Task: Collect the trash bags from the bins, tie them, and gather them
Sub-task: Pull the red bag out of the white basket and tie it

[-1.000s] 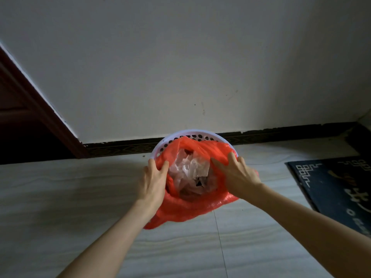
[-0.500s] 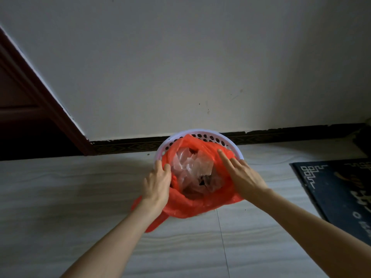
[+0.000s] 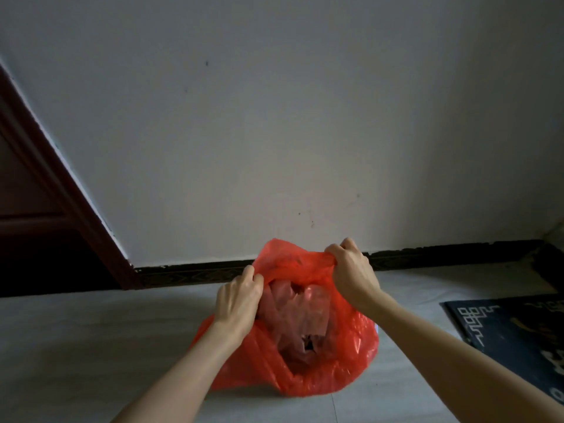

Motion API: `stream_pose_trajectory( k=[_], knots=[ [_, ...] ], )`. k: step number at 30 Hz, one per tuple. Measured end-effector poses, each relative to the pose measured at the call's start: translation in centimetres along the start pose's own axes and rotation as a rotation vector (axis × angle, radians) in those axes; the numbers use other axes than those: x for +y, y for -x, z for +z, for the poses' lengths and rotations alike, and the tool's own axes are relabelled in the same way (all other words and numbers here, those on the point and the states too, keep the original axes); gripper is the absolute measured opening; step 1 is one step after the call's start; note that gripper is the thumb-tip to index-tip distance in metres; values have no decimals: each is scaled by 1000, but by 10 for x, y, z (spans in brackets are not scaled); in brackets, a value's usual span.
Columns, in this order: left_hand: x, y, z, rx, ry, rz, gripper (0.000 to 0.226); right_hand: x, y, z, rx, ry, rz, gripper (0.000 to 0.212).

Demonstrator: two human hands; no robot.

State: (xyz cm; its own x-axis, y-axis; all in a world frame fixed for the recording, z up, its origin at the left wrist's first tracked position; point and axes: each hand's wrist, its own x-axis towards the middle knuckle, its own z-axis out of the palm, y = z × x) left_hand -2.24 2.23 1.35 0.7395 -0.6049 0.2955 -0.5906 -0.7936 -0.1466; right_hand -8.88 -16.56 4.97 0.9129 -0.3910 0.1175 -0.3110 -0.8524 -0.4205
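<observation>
Pale floor tiles (image 3: 91, 346) meet a white wall; left to right, the left hand (image 3: 238, 300) pinches one edge of the thin red plastic trash bag (image 3: 345, 355), whose body hangs just over the floor, and the right hand (image 3: 351, 270) clenches the far rim; a dark patterned doormat (image 3: 512, 331) lies well apart; the film looks light, soft and slippery, best gathered by its rim; half a second ago the bag sat in a white perforated bin, now out of sight.

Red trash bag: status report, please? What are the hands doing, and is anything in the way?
Left hand and right hand both grip the rim of the red trash bag. Bag open, untied, trash visible inside. Nothing in the way.
</observation>
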Motion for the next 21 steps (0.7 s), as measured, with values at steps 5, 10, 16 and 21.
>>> stream_pose_trajectory(
  k=[5,10,16,21],
  knots=[
    [1,-30,-17,143,-47,142,24,10,-5,-14,44,78,-15,46],
    [0,-38,-3,235,-253,245,27,-5,-4,-11,84,413,-290,21],
    [-15,-17,-7,285,-297,178,25,-8,27,9,249,543,-606,29],
    [-27,22,-2,75,-175,102,21,7,56,36,288,481,-619,46]
  ],
)
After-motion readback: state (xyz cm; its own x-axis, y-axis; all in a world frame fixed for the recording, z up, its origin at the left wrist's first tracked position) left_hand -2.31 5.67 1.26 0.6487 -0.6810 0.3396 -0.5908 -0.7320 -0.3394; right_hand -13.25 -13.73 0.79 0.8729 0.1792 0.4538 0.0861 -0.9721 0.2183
